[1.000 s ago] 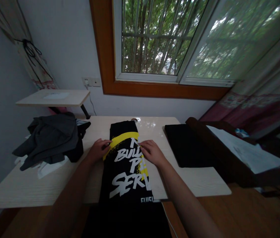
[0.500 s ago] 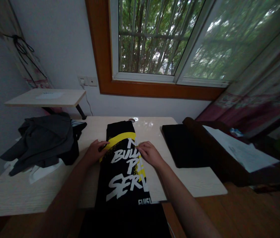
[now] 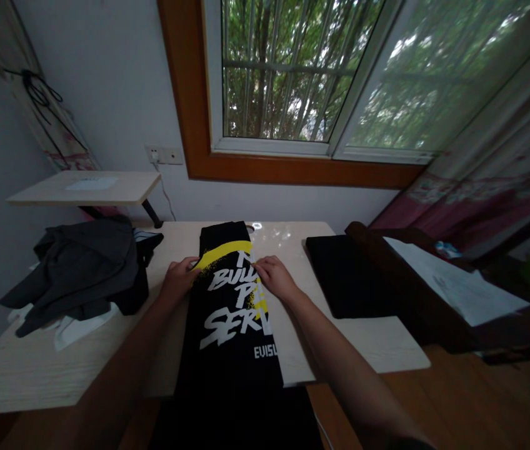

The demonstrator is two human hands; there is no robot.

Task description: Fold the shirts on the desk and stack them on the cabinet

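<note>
A black T-shirt [image 3: 227,312] with white lettering and a yellow band lies folded into a long strip in the middle of the table. Its near end reaches the front edge, where it merges with dark cloth below. My left hand [image 3: 179,276] pinches its left side, level with the yellow band. On the opposite side, the fingers of my right hand [image 3: 274,275] are closed on the right edge beside the lettering.
A heap of dark grey clothes [image 3: 87,262] with white pieces lies on the left of the table [image 3: 359,347], before a small raised shelf [image 3: 129,187]. At right is a flat black folded item [image 3: 344,275], next to a brown surface with a white sheet [image 3: 443,281].
Both hands have shifted slightly away from me, and the T-shirt has slid with them toward the window. The small lettering near its lower end now shows more fully.
</note>
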